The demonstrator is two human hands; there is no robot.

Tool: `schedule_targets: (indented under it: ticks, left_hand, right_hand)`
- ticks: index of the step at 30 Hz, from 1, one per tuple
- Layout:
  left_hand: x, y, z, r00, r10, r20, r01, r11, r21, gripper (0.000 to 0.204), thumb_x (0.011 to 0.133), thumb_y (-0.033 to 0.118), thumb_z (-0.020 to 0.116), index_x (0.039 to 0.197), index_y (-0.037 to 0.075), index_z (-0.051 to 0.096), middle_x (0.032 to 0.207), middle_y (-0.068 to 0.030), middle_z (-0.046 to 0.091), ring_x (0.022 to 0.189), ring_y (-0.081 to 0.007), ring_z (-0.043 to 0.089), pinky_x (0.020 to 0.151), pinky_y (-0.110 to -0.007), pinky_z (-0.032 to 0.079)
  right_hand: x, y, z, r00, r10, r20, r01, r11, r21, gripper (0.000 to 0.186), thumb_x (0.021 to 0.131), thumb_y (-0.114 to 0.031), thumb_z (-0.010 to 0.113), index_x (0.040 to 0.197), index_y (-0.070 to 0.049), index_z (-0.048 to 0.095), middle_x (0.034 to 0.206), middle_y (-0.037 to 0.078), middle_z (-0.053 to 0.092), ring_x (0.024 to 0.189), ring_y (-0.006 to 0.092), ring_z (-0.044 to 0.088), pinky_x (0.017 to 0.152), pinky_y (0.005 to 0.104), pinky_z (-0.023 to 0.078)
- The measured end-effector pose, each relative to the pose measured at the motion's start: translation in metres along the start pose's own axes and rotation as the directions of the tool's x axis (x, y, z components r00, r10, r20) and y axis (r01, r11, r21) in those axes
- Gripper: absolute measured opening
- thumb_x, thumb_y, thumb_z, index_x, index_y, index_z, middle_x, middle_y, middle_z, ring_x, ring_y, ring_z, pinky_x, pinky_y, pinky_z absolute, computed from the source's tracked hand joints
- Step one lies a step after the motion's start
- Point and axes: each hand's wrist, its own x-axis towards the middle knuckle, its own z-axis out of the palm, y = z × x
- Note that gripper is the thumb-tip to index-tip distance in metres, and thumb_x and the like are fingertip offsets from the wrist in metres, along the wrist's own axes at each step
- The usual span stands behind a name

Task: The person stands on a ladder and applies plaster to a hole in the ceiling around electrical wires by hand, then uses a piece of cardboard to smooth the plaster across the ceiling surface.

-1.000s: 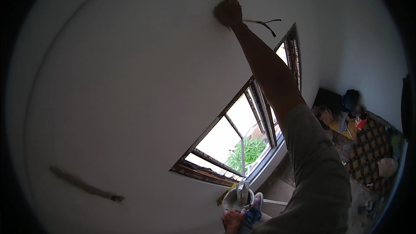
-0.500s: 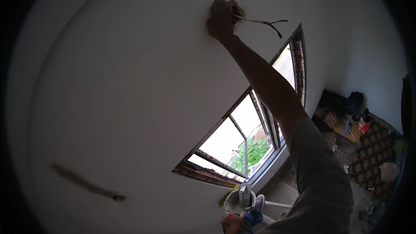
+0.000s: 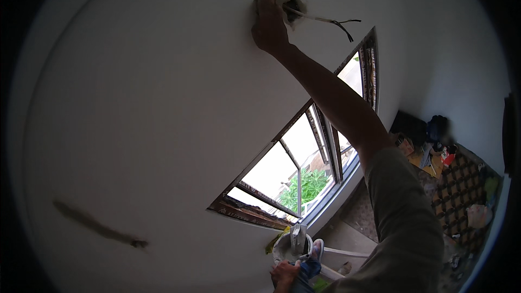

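My right hand (image 3: 269,28) is raised high against the white wall (image 3: 152,108), just left of a rough-edged hole (image 3: 292,8). Its fingers are closed on a small flat greyish thing whose edge shows above them; its kind is hidden. Out of the hole sticks a pale cable (image 3: 315,18) with dark wire ends split apart. Low down, my left hand (image 3: 285,275) is closed at the near rim of a white bucket (image 3: 278,250) smeared with grey paste. A flat, paste-coated tool (image 3: 297,239) stands upright in the bucket.
A window (image 3: 271,171) with dark frames and open panes lies below my right arm. A sandalled foot (image 3: 318,250) and pale rails (image 3: 347,253) are beside the bucket. Clutter (image 3: 434,152) and patterned flooring (image 3: 461,190) lie at right. A brownish patched groove (image 3: 100,228) marks the wall.
My right hand has moved left, off the hole's edge, uncovering more of the hole. The whole view has shifted slightly; my left hand stays at the bucket.
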Motion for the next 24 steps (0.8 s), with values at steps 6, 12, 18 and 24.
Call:
schedule_targets:
  ticks: [6, 12, 18, 24]
  left_hand:
    - [0.008, 0.011, -0.008, 1.0, 0.017, 0.019, -0.017, 1.0, 0.001, 0.04, 0.089, 0.041, 0.052, 0.098, 0.01, 0.075, 0.101, -0.0182, 0.072, 0.096, -0.0371, 0.07, 0.082, -0.049, 0.055]
    - [0.005, 0.009, -0.001, 1.0, 0.025, -0.001, -0.025, 1.0, 0.0, 0.04, 0.089, 0.041, 0.052, 0.098, 0.009, 0.075, 0.101, -0.0185, 0.072, 0.097, -0.0372, 0.069, 0.083, -0.049, 0.055]
    - [-0.005, 0.005, -0.007, 0.997, 0.08, -0.004, -0.08, 0.997, 0.006, 0.042, 0.088, 0.043, 0.053, 0.098, 0.009, 0.075, 0.101, -0.0189, 0.072, 0.097, -0.0373, 0.069, 0.084, -0.05, 0.054]
    - [0.007, 0.01, 0.005, 1.0, 0.016, -0.017, -0.016, 1.0, -0.006, 0.051, 0.083, 0.054, 0.057, 0.103, 0.009, 0.074, 0.107, -0.0172, 0.071, 0.105, -0.0364, 0.065, 0.091, -0.049, 0.05]
  right_hand:
    - [0.075, 0.061, -0.02, 0.941, 0.313, 0.129, -0.291, 0.942, -0.168, 0.032, 0.078, -0.005, 0.053, 0.108, 0.006, 0.05, 0.109, 0.026, 0.054, 0.113, 0.039, 0.053, 0.1, 0.0496, 0.041]
    - [0.066, 0.048, -0.017, 0.949, 0.306, 0.072, -0.269, 0.91, -0.316, 0.032, 0.081, -0.006, 0.051, 0.108, 0.01, 0.047, 0.102, 0.023, 0.058, 0.096, 0.0374, 0.062, 0.088, 0.0472, 0.05]
    - [0.047, 0.005, 0.001, 0.994, 0.108, 0.032, -0.097, 0.965, -0.243, 0.03, 0.079, -0.003, 0.05, 0.107, 0.007, 0.047, 0.112, 0.023, 0.053, 0.109, 0.0391, 0.054, 0.096, 0.0478, 0.044]
    - [0.073, 0.068, -0.039, 0.841, 0.531, 0.105, -0.533, 0.846, -0.01, 0.033, 0.082, -0.003, 0.052, 0.113, 0.006, 0.051, 0.118, 0.024, 0.057, 0.111, 0.0411, 0.059, 0.095, 0.0497, 0.048]
